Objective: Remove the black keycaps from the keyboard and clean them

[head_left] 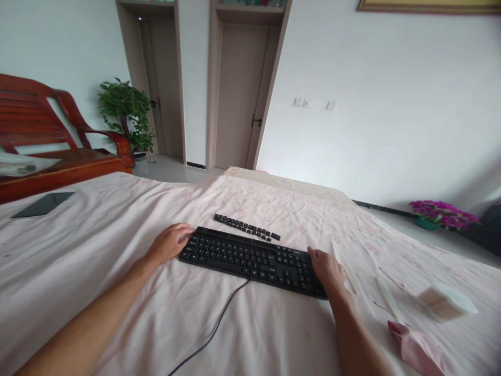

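A black keyboard (250, 258) lies on a pale pink cloth (117, 245) that covers the table. My left hand (169, 243) rests against the keyboard's left end, fingers curled over its corner. My right hand (327, 270) lies on the keyboard's right end, over the number pad. Whether either hand actually grips the keyboard is unclear. A row of loose black keycaps (246, 227) lies on the cloth just beyond the keyboard. The keyboard's black cable (213, 331) trails toward me.
A box of cotton swabs (444, 303), loose sticks (387, 300) and a pink cloth (417, 347) lie at the right. A dark tablet (43, 204) lies far left. Behind stand a red wooden bench (58, 141), a green plant (127, 112) and purple flowers (440, 213).
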`<control>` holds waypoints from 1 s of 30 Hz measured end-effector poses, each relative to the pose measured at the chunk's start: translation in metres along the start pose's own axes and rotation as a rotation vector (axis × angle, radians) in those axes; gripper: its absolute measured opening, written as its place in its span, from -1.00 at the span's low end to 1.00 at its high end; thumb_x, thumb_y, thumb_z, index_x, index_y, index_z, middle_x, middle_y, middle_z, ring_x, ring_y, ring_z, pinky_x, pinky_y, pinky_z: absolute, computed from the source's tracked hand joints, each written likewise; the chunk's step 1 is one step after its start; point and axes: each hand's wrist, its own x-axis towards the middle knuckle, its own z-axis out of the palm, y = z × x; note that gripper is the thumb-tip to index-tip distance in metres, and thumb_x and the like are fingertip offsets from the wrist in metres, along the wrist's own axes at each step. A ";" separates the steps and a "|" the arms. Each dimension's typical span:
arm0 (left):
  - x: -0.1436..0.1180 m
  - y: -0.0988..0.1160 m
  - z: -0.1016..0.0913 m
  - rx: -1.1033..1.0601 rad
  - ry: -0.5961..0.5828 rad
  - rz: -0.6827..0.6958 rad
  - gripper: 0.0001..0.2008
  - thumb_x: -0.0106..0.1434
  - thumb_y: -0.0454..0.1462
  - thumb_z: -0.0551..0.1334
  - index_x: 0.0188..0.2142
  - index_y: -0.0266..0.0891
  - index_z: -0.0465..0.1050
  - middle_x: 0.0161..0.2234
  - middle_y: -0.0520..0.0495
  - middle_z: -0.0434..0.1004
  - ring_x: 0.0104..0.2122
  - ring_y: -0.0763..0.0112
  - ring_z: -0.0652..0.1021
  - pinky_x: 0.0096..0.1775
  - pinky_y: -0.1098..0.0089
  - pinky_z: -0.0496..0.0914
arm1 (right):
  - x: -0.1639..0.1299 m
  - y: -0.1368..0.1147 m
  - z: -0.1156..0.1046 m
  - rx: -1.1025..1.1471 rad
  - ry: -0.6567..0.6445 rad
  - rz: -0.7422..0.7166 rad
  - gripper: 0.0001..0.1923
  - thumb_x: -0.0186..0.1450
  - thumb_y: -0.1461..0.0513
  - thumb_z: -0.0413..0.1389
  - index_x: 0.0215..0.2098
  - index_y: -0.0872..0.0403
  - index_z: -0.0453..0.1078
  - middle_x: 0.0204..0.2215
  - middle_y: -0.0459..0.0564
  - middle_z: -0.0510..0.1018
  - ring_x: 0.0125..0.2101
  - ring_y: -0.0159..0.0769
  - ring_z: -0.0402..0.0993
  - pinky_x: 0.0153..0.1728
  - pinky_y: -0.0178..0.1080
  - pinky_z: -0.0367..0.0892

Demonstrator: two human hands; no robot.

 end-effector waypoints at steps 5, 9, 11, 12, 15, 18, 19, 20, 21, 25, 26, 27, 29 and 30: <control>0.000 0.001 0.001 0.009 -0.009 0.048 -0.68 0.24 -0.24 0.05 -0.10 -0.13 0.51 -0.03 -0.05 0.50 -0.02 0.30 0.46 0.06 0.30 0.31 | 0.002 0.003 -0.001 0.020 -0.032 0.013 -0.42 0.34 -0.10 -0.30 -0.19 -0.06 0.49 -0.17 0.11 0.55 -0.12 -0.01 0.46 -0.14 -0.06 0.27; 0.000 0.002 0.000 0.007 -0.010 0.059 -0.67 0.23 -0.28 0.04 -0.11 -0.17 0.51 -0.05 -0.07 0.51 -0.04 0.30 0.48 0.05 0.29 0.33 | 0.003 0.006 -0.003 0.032 -0.023 0.032 -0.39 0.35 -0.10 -0.31 -0.24 -0.01 0.49 -0.21 0.12 0.56 -0.14 0.00 0.47 -0.17 -0.08 0.28; 0.000 0.003 -0.001 0.002 -0.010 0.056 -0.68 0.22 -0.29 0.04 -0.12 -0.18 0.51 -0.05 -0.09 0.51 -0.04 0.29 0.48 0.06 0.27 0.32 | 0.003 0.007 -0.004 0.033 -0.016 0.033 -0.40 0.35 -0.08 -0.31 -0.25 0.00 0.49 -0.21 0.13 0.56 -0.14 0.02 0.46 -0.18 -0.08 0.28; 0.001 0.004 -0.001 0.001 -0.011 0.055 -0.68 0.22 -0.29 0.04 -0.13 -0.19 0.51 -0.05 -0.09 0.51 -0.04 0.28 0.48 0.07 0.27 0.32 | 0.003 0.006 -0.005 0.031 -0.013 0.034 -0.41 0.35 -0.08 -0.30 -0.25 0.00 0.49 -0.20 0.14 0.56 -0.14 0.03 0.46 -0.18 -0.08 0.28; 0.001 0.006 -0.003 -0.005 -0.020 0.056 -0.68 0.23 -0.29 0.03 -0.13 -0.18 0.50 -0.05 -0.10 0.52 -0.04 0.27 0.48 0.07 0.25 0.32 | 0.002 0.004 -0.006 0.020 0.002 0.044 -0.42 0.35 -0.07 -0.29 -0.24 0.01 0.50 -0.19 0.15 0.56 -0.12 0.05 0.45 -0.18 -0.06 0.27; 0.001 0.007 -0.003 -0.019 -0.018 0.062 -0.69 0.24 -0.29 0.03 -0.12 -0.17 0.49 -0.06 -0.10 0.52 -0.05 0.27 0.49 0.06 0.23 0.33 | 0.002 0.000 -0.007 0.008 0.006 0.064 -0.42 0.35 -0.07 -0.27 -0.26 0.02 0.51 -0.19 0.16 0.56 -0.12 0.06 0.46 -0.18 -0.06 0.27; 0.001 0.007 -0.003 -0.024 -0.015 0.066 -0.69 0.25 -0.30 0.03 -0.11 -0.17 0.49 -0.06 -0.09 0.52 -0.05 0.27 0.49 0.06 0.23 0.34 | 0.002 -0.001 -0.007 0.005 0.002 0.068 -0.42 0.35 -0.07 -0.26 -0.26 0.02 0.51 -0.19 0.17 0.57 -0.13 0.06 0.46 -0.18 -0.06 0.27; 0.001 0.007 -0.002 -0.027 -0.012 0.071 -0.69 0.25 -0.30 0.03 -0.11 -0.17 0.48 -0.06 -0.09 0.52 -0.05 0.27 0.49 0.06 0.23 0.34 | 0.002 -0.002 -0.007 0.002 -0.004 0.072 -0.43 0.35 -0.07 -0.25 -0.25 0.02 0.51 -0.19 0.17 0.57 -0.13 0.06 0.46 -0.18 -0.06 0.27; 0.001 0.007 -0.002 -0.028 -0.007 0.076 -0.68 0.25 -0.31 0.02 -0.11 -0.17 0.48 -0.06 -0.09 0.52 -0.05 0.27 0.49 0.06 0.23 0.34 | 0.002 -0.003 -0.006 -0.002 -0.011 0.073 -0.43 0.35 -0.07 -0.25 -0.25 0.03 0.51 -0.20 0.17 0.57 -0.13 0.06 0.46 -0.18 -0.06 0.27; 0.000 0.007 0.001 -0.023 0.005 0.099 -0.67 0.28 -0.33 -0.01 -0.08 -0.19 0.46 -0.06 -0.11 0.51 -0.05 0.28 0.48 0.06 0.21 0.35 | 0.003 -0.004 -0.003 -0.019 -0.006 0.055 -0.44 0.35 -0.05 -0.27 -0.23 0.01 0.50 -0.19 0.16 0.56 -0.12 0.05 0.46 -0.18 -0.07 0.26; 0.000 0.007 0.002 -0.023 0.009 0.104 -0.67 0.29 -0.34 -0.01 -0.08 -0.20 0.45 -0.07 -0.11 0.51 -0.06 0.28 0.48 0.06 0.21 0.35 | 0.004 -0.003 -0.002 -0.020 -0.005 0.049 -0.44 0.36 -0.05 -0.27 -0.23 0.00 0.50 -0.18 0.16 0.56 -0.12 0.05 0.46 -0.18 -0.07 0.26; -0.001 0.007 0.003 -0.023 0.010 0.111 -0.67 0.29 -0.34 -0.02 -0.07 -0.20 0.45 -0.07 -0.11 0.51 -0.06 0.29 0.48 0.05 0.22 0.35 | 0.005 -0.003 -0.001 -0.018 -0.007 0.047 -0.44 0.36 -0.05 -0.27 -0.22 -0.01 0.50 -0.18 0.15 0.56 -0.12 0.04 0.45 -0.18 -0.07 0.26; -0.001 0.006 0.005 -0.020 0.014 0.121 -0.67 0.30 -0.35 -0.02 -0.07 -0.20 0.44 -0.07 -0.12 0.51 -0.06 0.29 0.48 0.05 0.22 0.36 | 0.008 -0.001 0.002 -0.015 -0.018 0.056 -0.44 0.35 -0.06 -0.26 -0.21 -0.02 0.50 -0.19 0.14 0.56 -0.13 0.04 0.45 -0.19 -0.07 0.26; -0.001 0.005 0.006 -0.018 0.013 0.126 -0.68 0.30 -0.35 -0.02 -0.06 -0.21 0.44 -0.07 -0.12 0.50 -0.06 0.28 0.48 0.04 0.21 0.36 | 0.009 0.000 0.003 -0.014 -0.021 0.065 -0.45 0.34 -0.07 -0.25 -0.20 -0.02 0.50 -0.19 0.14 0.56 -0.13 0.03 0.46 -0.19 -0.08 0.26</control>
